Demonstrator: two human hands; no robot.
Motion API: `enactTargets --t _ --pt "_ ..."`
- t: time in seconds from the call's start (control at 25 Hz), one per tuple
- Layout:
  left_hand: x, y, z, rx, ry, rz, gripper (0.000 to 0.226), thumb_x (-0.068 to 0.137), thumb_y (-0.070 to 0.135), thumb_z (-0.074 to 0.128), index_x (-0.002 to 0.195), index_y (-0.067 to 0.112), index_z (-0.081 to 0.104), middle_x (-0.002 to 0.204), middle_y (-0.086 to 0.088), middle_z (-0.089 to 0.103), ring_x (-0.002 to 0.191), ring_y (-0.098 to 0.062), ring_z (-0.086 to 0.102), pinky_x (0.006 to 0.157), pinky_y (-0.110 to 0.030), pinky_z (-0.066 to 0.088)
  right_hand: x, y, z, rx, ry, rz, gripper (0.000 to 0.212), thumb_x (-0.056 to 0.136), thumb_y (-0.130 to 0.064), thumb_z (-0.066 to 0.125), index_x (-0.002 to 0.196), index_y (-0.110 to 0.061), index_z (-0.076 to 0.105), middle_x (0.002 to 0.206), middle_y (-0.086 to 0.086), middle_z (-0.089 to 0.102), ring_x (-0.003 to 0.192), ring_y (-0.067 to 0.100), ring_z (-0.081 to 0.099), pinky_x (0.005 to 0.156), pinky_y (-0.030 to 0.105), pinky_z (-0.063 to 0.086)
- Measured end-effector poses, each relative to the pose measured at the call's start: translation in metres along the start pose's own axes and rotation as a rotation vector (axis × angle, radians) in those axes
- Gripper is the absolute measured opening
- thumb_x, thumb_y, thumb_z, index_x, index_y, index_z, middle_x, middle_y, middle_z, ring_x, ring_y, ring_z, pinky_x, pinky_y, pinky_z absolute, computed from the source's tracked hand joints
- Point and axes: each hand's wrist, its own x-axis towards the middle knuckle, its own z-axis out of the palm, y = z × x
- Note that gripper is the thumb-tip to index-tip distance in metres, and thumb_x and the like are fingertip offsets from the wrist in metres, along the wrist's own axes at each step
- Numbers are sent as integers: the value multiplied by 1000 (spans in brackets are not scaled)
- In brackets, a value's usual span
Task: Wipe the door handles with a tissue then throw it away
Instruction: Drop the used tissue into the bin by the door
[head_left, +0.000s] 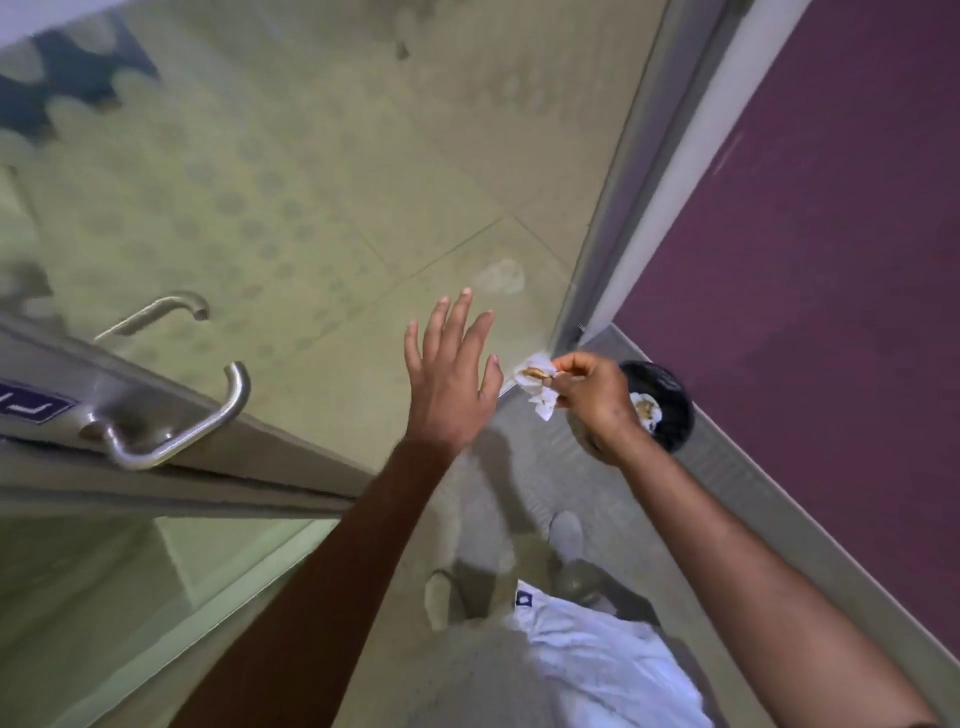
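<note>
My right hand (592, 400) pinches a crumpled white tissue (535, 384) with brown smears, holding it just left of a black bin (670, 405) that stands on the floor by the purple wall. A used tissue lies inside the bin. My left hand (449, 376) is spread flat with fingers apart, holding nothing, next to the tissue. At the left, the open glass door's edge carries a curved metal handle (197, 421) on the near side and a second handle (156, 312) on the far side.
The purple wall (805, 260) with a grey skirting runs along the right. A metal door frame (623, 182) rises beside the bin. Frosted glass (285, 182) with a dot pattern fills the upper left. My feet (566, 535) stand on grey floor below.
</note>
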Motion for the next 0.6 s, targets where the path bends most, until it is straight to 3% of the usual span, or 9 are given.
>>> enactTargets --t 0.12,0.2,0.28,0.44,0.52,0.6 --pt "24 40 65 -2 -136 6 48 95 18 66 142 11 63 163 -12 45 152 -35 43 121 -61 33 52 35 -59 -31 132 90 25 89 -1 71 75 -22 71 70 -5 69 53 0 62 49 10 46" --pt "42 61 110 -3 -297 10 49 96 16 67 145 8 61 163 -16 45 151 -38 43 119 -58 36 87 64 -93 -74 166 161 16 85 -5 73 84 -21 74 71 -8 69 51 -3 61 45 7 42" --pt "58 80 155 15 -463 -22 53 102 23 60 153 12 52 168 -11 36 156 -33 34 123 -50 31 119 96 -121 -133 186 219 20 82 -6 73 99 -17 78 71 -11 69 55 1 60 45 8 42" --pt "71 103 241 -5 -632 -61 60 104 29 56 161 16 39 173 -5 27 160 -28 24 129 -42 22 176 161 -161 -229 220 246 32 88 5 59 108 -8 80 97 10 79 63 6 65 59 18 53" --pt "69 106 279 9 -691 -55 61 106 30 55 162 16 35 173 -5 26 160 -27 22 130 -43 21 198 193 -175 -291 264 212 28 93 -3 57 106 -12 80 105 10 79 80 8 69 73 22 54" --pt "64 104 309 32 -727 -59 60 107 30 54 162 16 36 173 -5 26 160 -27 22 130 -43 22 217 221 -184 -332 305 204 20 97 -15 58 102 -11 77 102 9 76 93 22 69 83 34 54"
